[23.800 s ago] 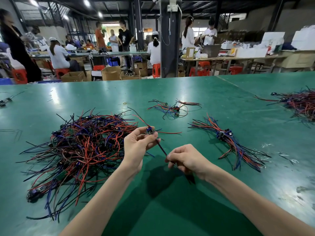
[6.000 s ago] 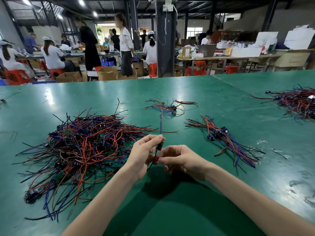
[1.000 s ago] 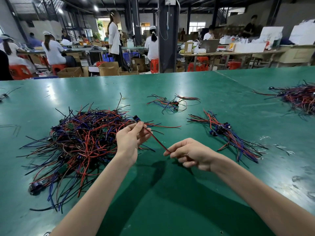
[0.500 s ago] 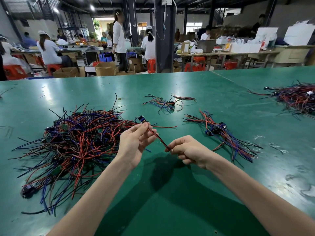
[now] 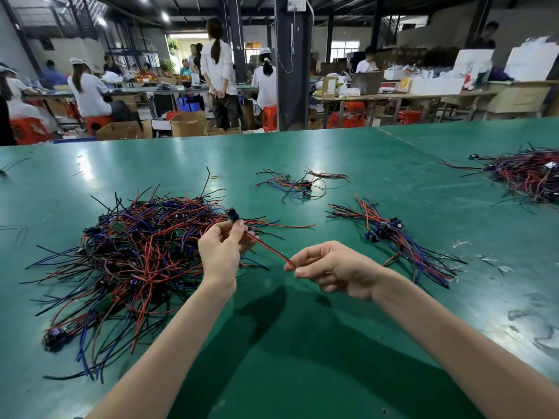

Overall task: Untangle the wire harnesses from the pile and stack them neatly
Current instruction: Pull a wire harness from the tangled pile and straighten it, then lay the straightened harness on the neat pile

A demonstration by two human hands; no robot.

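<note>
Held clear of the pile [image 5: 136, 252] and above the table [image 5: 302, 343] as a single harness [image 5: 266, 247], pinched near the connector [image 5: 232, 213] by the left hand [image 5: 223, 252] and at the wire tips by the right hand [image 5: 335, 270], evidently to draw the leads straight for laying parallel on the stack [image 5: 396, 240].

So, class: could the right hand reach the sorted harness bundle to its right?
Probably yes. The sorted bundle lies just beyond the right hand, only bare table between; but that hand pinches a red wire, so it would arrive occupied.
</note>
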